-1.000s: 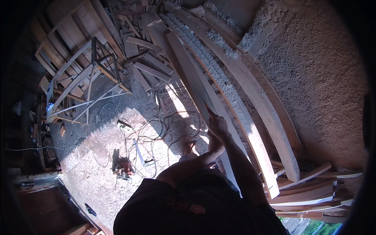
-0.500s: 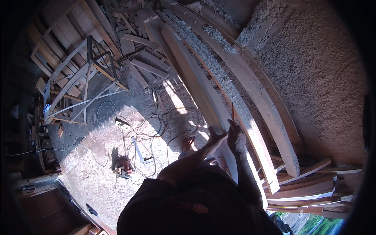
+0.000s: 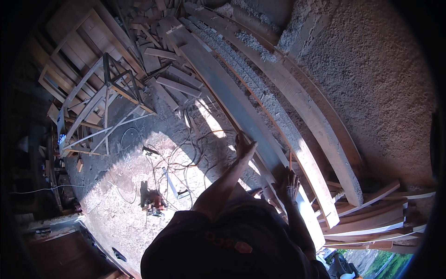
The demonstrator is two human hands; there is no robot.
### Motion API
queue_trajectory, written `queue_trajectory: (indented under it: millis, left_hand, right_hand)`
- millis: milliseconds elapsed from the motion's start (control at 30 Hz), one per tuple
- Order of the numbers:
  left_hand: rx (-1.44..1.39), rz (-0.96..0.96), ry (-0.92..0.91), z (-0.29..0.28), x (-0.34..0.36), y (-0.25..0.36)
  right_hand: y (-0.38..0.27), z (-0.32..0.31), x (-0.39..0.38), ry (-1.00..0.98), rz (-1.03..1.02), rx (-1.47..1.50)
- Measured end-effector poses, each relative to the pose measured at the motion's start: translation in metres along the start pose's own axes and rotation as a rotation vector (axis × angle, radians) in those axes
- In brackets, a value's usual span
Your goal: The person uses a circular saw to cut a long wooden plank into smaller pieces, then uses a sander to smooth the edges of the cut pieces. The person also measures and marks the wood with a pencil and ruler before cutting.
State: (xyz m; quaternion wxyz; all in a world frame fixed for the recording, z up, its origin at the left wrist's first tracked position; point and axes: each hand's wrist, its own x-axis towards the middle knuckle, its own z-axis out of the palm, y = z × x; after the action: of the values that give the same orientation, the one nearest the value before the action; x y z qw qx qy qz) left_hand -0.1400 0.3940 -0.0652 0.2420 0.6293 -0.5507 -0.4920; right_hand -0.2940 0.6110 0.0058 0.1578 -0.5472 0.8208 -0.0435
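Note:
A long wooden board lies flat in front of me, running from the far left toward my body. My left hand is closed on its left edge, fingers around the side. Beside the right edge, my right hand rests low on the board. A thin reddish-brown pencil sticks up from between its fingers, which look partly spread. Under the board is another long timber, whose far end shows past it.
Long beams covered in shavings run along the right, by a rough wall. Tangled cables and a power tool lie on the floor to the left. A wooden frame and stacked offcuts stand farther off.
The board has turned from tilted on its edge to lying flat. My left hand has moved up and left to its edge; my right hand has moved nearer my body, the pencil still in it.

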Motion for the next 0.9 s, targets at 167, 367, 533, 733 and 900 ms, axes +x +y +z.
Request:
queue_trajectory:
  millis: [167,367,533,733,900]
  left_hand:
    - [-0.14,-0.008,0.202,0.015,0.035,-0.019]
    - [-0.113,0.048,0.464,0.034,0.057,-0.014]
    - [-0.216,0.134,0.513,0.01,0.086,0.012]
    - [-0.187,0.041,0.509,-0.047,0.157,0.017]
    - [-0.124,-0.085,0.492,-0.094,0.22,0.024]
  right_hand:
    - [-0.005,0.035,-0.011,0.006,0.028,0.0]
    - [-0.017,0.039,0.003,-0.025,-0.034,0.007]
    - [-0.04,0.038,0.029,0.023,-0.025,0.106]
    - [-0.064,0.03,0.049,-0.011,-0.034,0.179]
    - [-0.065,0.031,0.026,0.078,0.065,0.277]
